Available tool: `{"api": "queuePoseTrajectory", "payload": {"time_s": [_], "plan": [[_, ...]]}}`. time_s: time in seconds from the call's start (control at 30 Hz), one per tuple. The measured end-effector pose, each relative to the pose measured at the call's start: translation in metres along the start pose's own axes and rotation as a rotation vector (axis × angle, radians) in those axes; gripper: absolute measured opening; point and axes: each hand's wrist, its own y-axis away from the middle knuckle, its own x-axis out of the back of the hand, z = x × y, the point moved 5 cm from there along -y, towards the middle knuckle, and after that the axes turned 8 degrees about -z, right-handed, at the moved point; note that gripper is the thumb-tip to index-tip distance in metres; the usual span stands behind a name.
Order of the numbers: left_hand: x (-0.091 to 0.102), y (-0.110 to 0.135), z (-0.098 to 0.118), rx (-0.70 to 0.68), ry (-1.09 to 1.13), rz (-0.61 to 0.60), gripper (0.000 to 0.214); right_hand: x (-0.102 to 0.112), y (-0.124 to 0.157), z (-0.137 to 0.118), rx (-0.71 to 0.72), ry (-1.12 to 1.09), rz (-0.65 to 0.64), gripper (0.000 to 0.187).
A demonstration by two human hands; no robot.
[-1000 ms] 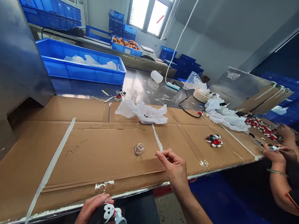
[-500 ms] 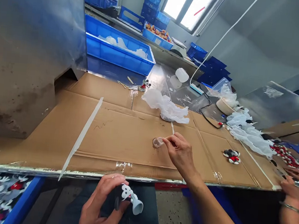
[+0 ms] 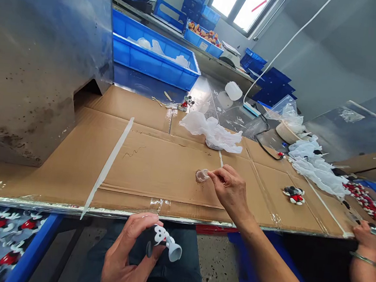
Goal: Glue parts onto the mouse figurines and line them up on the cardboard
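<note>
In the lower middle, in front of the table edge, my left hand (image 3: 130, 253) grips a small mouse figurine (image 3: 161, 238) between thumb and fingers. It has a white face, a dark ear and a pale cone-shaped part pointing toward the lower right. Over the cardboard, my right hand (image 3: 228, 187) is closed in a pinch right at the rim of a small clear cup (image 3: 201, 175). Whatever thin thing those fingertips hold is too small to make out. A finished-looking mouse figurine in red and black (image 3: 294, 195) lies on the cardboard to the right.
Crumpled white plastic (image 3: 212, 132) lies beyond the cup, near another standing figurine (image 3: 187, 102). A metal housing (image 3: 45, 65) stands at left. Blue bins (image 3: 155, 67) line the back; a tray of figurines (image 3: 1, 243) sits lower left. A co-worker's hands (image 3: 369, 238) work at far right.
The whole view has shifted slightly, with the table scene a little further right and higher. Both hands keep their grips, the right one still at the cup.
</note>
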Motion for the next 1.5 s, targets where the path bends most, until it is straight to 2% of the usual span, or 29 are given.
{"api": "queuePoseTrajectory", "payload": {"time_s": [0.37,0.6,0.8,0.87,0.93,1.03,1.1,1.17,1.3,1.5], "plan": [[-0.001,0.002,0.0,0.016,-0.009,-0.003,0.039,0.0,-0.002,0.003,-0.106,-0.108,0.003,0.037],[-0.001,0.003,-0.002,0.011,-0.01,0.017,0.04,0.017,0.003,0.0,-0.226,-0.344,0.0,0.036],[-0.011,0.008,-0.004,0.315,0.145,0.185,0.039,0.028,0.021,-0.006,-0.332,-0.603,-0.007,0.034],[-0.018,0.009,-0.003,0.332,0.187,0.185,0.043,0.031,0.032,-0.017,-0.368,-0.704,-0.003,0.033],[-0.021,0.009,-0.001,0.261,0.184,0.179,0.039,0.033,0.046,-0.033,-0.408,-0.809,-0.012,0.032],[-0.022,0.007,-0.001,0.048,0.114,0.132,0.032,0.034,0.068,-0.064,-0.39,-0.893,-0.064,0.027],[-0.021,0.007,-0.001,-0.086,0.043,0.071,0.039,0.032,0.079,-0.084,-0.328,-0.899,-0.073,0.021],[-0.019,0.008,0.0,-0.163,-0.029,0.029,0.048,0.028,0.088,-0.098,-0.294,-0.9,-0.06,0.015],[-0.017,0.009,0.006,-0.204,-0.118,0.014,0.053,0.015,0.099,-0.111,-0.319,-0.914,-0.105,0.015],[-0.019,0.011,0.026,-0.268,-0.236,0.017,0.068,0.011,0.105,-0.109,-0.33,-0.87,-0.134,0.021]]}}
